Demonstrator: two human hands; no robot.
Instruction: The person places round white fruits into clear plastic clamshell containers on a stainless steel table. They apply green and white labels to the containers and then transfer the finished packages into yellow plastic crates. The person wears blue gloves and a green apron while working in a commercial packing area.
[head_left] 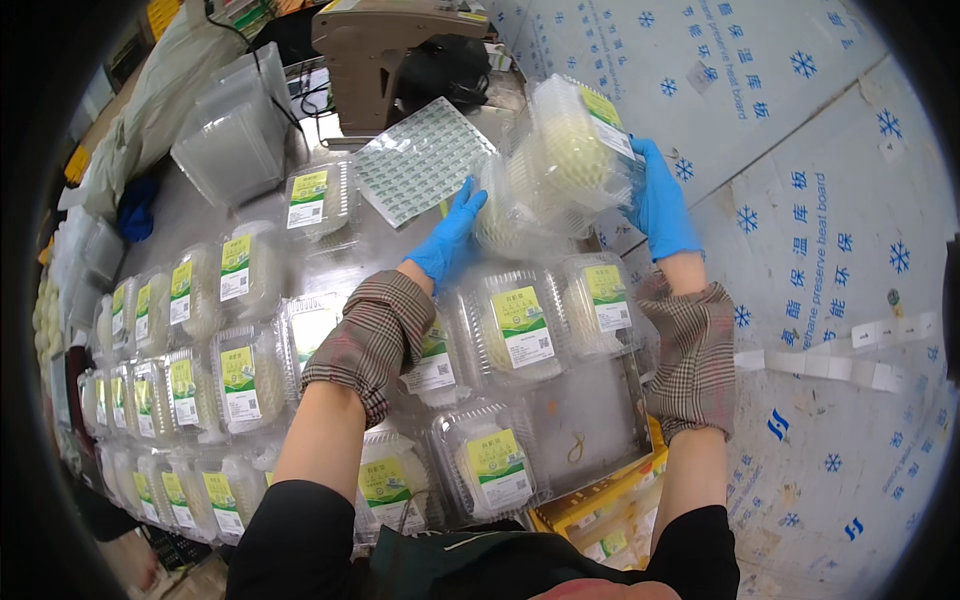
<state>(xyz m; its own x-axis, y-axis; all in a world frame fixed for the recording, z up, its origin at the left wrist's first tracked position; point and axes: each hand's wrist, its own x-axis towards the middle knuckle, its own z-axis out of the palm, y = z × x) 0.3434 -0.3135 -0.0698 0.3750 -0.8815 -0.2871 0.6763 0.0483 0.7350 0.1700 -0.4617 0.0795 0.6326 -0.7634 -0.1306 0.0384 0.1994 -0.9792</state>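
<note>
My right hand (660,205), in a blue glove, grips the right side of a raised, tilted clear plastic clamshell box (575,150). Pale, round, bumpy contents show through its wall, and a green-and-white label faces up. Against it on the left is a second clear clamshell (505,205), blurred, where one box ends and the other begins being hard to make out. The blue-gloved left hand (450,232) is at this clamshell's left side, its fingers closed along the edge. Below both hands, labelled clamshell boxes (520,325) stand on the metal table (600,410).
Rows of labelled clamshells (245,380) fill the table's left side. A sticker sheet (425,160) lies at the back, near a brown machine (365,60). Stacked empty plastic containers (235,130) stand back left. A yellow crate (590,510) sits below the front edge; panelled wall boards (810,200) are right.
</note>
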